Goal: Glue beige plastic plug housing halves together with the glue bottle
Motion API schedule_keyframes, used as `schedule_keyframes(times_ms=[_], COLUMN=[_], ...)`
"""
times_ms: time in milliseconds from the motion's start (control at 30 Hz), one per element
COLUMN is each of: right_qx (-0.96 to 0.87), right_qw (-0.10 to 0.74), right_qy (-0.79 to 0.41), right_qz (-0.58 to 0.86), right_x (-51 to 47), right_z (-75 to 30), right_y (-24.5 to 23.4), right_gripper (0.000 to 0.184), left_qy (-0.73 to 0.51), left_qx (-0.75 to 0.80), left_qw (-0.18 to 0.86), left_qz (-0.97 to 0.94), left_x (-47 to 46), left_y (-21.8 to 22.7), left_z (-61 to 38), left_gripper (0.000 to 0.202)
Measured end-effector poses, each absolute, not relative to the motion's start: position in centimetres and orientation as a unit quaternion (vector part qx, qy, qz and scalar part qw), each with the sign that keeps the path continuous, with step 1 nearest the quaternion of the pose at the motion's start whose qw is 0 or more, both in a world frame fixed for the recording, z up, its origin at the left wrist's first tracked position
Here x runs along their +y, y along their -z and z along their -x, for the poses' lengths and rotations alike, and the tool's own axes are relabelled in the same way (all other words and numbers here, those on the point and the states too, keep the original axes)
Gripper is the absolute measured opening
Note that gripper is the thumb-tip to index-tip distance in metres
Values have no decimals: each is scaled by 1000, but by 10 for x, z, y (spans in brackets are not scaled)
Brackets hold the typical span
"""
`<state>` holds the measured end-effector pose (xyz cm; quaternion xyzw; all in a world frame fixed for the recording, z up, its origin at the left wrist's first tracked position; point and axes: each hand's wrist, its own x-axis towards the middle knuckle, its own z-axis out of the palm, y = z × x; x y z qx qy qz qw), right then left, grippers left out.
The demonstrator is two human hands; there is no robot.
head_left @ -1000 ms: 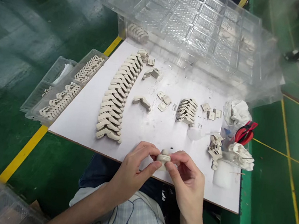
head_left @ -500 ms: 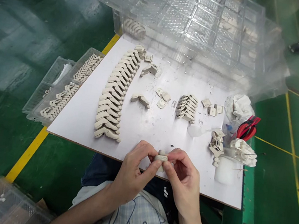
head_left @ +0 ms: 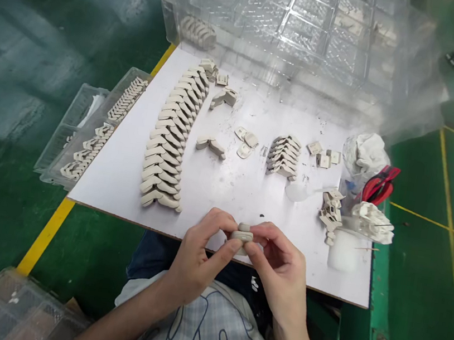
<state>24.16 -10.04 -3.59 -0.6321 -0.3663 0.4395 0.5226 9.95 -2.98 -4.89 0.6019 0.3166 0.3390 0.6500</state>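
Observation:
Both hands meet over the near edge of a white board [head_left: 124,178] lying on my lap. My left hand [head_left: 197,259] and my right hand [head_left: 280,273] pinch the same small beige plastic part [head_left: 242,234] between thumbs and fingertips. A long curved row of matching beige V-shaped parts [head_left: 169,145] lies on the board to the left. A short stack of the same parts [head_left: 283,155] sits in the middle, with a few loose small pieces [head_left: 245,141] around it.
A large clear compartment tray [head_left: 306,29] stands at the board's far edge. Narrow clear trays with beige parts [head_left: 97,135] lie left of the board. At the right are a white cup [head_left: 342,251], a crumpled white cloth [head_left: 367,150] and red-handled pliers [head_left: 379,186]. Green floor with yellow lines surrounds everything.
The hands keep pinching the same part and shift only slightly. The view has tilted a little, so the board and trays sit higher in the picture.

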Motion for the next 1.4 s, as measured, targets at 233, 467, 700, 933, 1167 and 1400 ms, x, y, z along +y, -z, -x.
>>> schedule_keyframes(times_ms=[233,467,700,933,1167,1400], right_qx=[-378,-371,-383,-379,-370,-363], right_qw=[541,551,555,580,586,564], right_qy=[-409,-393,-359,-343,-351,-375], right_qz=[630,636,645,634,630,640], right_x=[-102,-99,-100,-101,-98,-102], right_z=[-233,-230,-231,-228,-230,-235], right_y=[32,35,34,31,35,35], right_gripper=[8,11,4,8,5,5], left_qy=[-361,-371,-320,-336,-319,-333], left_qx=[318,331,350,345,358,366], left_qw=[602,564,663,636,663,653], left_qz=[-638,-660,-579,-603,-575,-574], left_x=[-35,-34,-34,-36,-36,-34], left_y=[48,49,47,47,47,44], left_z=[-102,-105,-105,-108,-109,-108], left_gripper=[11,9,17,15,20,17])
